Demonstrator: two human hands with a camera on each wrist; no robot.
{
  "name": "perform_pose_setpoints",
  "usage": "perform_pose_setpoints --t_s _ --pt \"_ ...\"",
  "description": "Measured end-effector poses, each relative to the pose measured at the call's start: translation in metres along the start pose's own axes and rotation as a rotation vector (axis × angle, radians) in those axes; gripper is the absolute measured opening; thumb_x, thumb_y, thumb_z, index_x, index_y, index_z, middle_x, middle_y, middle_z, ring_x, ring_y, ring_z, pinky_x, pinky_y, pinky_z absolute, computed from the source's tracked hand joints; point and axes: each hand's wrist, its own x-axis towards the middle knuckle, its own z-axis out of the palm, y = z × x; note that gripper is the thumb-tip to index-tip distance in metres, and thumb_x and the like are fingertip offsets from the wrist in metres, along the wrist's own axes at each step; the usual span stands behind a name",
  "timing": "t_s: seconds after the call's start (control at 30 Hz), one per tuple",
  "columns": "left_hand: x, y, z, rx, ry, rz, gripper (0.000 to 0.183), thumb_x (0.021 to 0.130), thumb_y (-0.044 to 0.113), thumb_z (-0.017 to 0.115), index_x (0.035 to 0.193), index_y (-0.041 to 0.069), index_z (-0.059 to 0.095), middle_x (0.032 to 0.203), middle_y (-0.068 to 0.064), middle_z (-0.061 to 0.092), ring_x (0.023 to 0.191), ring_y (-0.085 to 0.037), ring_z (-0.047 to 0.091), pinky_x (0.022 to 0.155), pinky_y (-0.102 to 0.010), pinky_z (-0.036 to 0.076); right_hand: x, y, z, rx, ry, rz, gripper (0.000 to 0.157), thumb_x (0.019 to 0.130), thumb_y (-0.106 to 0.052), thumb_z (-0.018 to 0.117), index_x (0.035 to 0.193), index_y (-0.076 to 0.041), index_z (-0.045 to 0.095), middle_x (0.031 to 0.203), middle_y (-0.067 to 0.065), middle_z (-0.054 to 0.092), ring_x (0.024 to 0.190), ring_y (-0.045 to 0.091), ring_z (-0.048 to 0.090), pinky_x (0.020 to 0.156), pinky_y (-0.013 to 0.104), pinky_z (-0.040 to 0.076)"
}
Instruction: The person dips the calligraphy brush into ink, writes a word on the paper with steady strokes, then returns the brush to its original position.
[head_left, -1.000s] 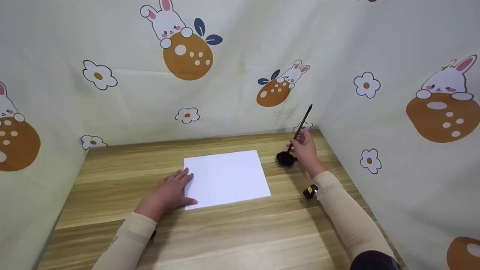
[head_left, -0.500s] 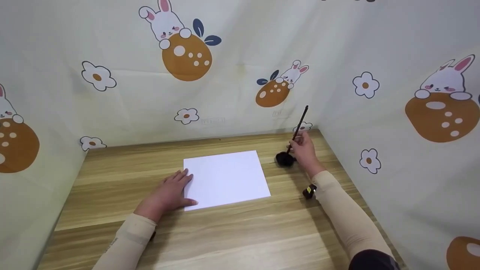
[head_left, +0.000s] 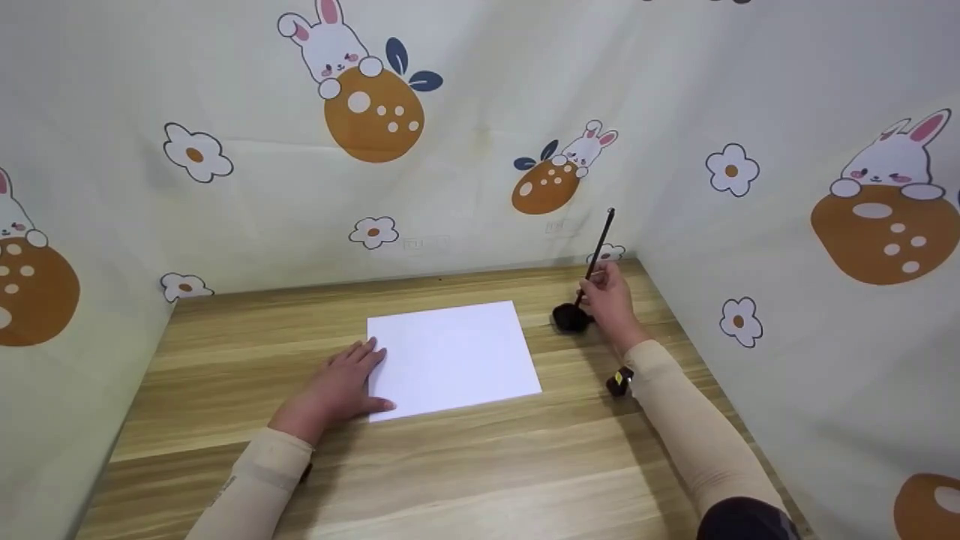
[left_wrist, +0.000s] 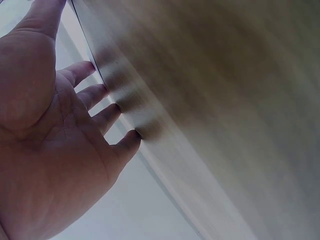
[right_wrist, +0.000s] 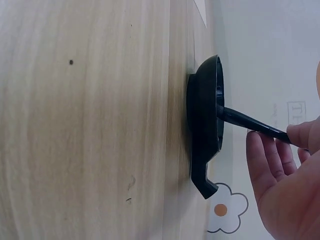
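Head view: the left hand point(head_left: 337, 386) is resting, spread out, on the left edge of the white paper point(head_left: 454, 360); right of the paper, the right hand point(head_left: 609, 301) is pinching a slender brush-like stick point(head_left: 601, 244). Left wrist: the fingertips point(left_wrist: 134, 139) are lying apart. Right wrist: the glossy stick is slanting out of a rounded black dish point(right_wrist: 205, 102).

Wood-grain tabletop point(head_left: 480, 480): white paper point(head_left: 454, 360) lying flat, black dish point(head_left: 568, 321) to right.
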Motion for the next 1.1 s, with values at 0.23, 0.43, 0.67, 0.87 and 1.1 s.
perform_pose_setpoints --t_s 0.23,0.43,0.67,0.87,1.1 --pt "0.0008 -0.0013 0.0001 -0.001 -0.010 -0.008 0.105 0.093 0.059 0.084 0.168 0.000 0.042 0.179 -0.026 0.028 0.164 -0.052 0.024 0.127 -0.075 0.024 0.0019 0.0013 -0.0005 0.013 0.029 -0.022 0.028 0.108 -0.001 0.067 0.132 -0.002 0.053 0.109 0.012 0.063 0.089 0.026 0.072 0.080 0.040 0.066" --pt "0.0016 -0.0029 0.0013 -0.002 -0.006 -0.006 0.105 0.093 0.060 0.084 0.168 0.000 0.042 0.178 -0.027 0.028 0.163 -0.052 0.025 0.127 -0.075 0.024 0.0044 0.0023 -0.0015 0.018 0.047 -0.047 0.028 0.107 0.000 0.067 0.130 -0.001 0.052 0.110 0.013 0.061 0.092 0.026 0.070 0.083 0.042 0.066" --pt "0.0008 -0.0029 0.0009 -0.002 -0.003 -0.011 0.105 0.093 0.060 0.084 0.168 0.000 0.042 0.178 -0.026 0.028 0.163 -0.053 0.025 0.125 -0.077 0.025 0.0063 0.0026 -0.0016 0.013 0.052 -0.040 0.027 0.107 -0.001 0.067 0.130 -0.002 0.053 0.112 0.014 0.063 0.094 0.027 0.071 0.082 0.036 0.065" --pt "-0.0001 -0.0003 0.0001 -0.011 -0.008 -0.011 0.105 0.093 0.060 0.084 0.168 0.000 0.042 0.178 -0.026 0.028 0.163 -0.053 0.025 0.125 -0.077 0.025 0.0063 0.0012 -0.0031 0.018 0.048 -0.065 0.026 0.108 0.001 0.066 0.131 0.001 0.053 0.114 0.016 0.063 0.100 0.028 0.071 0.087 0.040 0.065" --pt "-0.0012 0.0009 -0.0021 -0.022 -0.013 -0.010 0.105 0.093 0.059 0.085 0.168 -0.001 0.042 0.178 -0.026 0.028 0.163 -0.053 0.024 0.125 -0.078 0.024 0.0049 -0.0004 -0.0046 0.033 0.038 -0.088 0.024 0.109 0.004 0.063 0.131 -0.002 0.056 0.124 0.026 0.064 0.109 0.038 0.072 0.094 0.047 0.064"
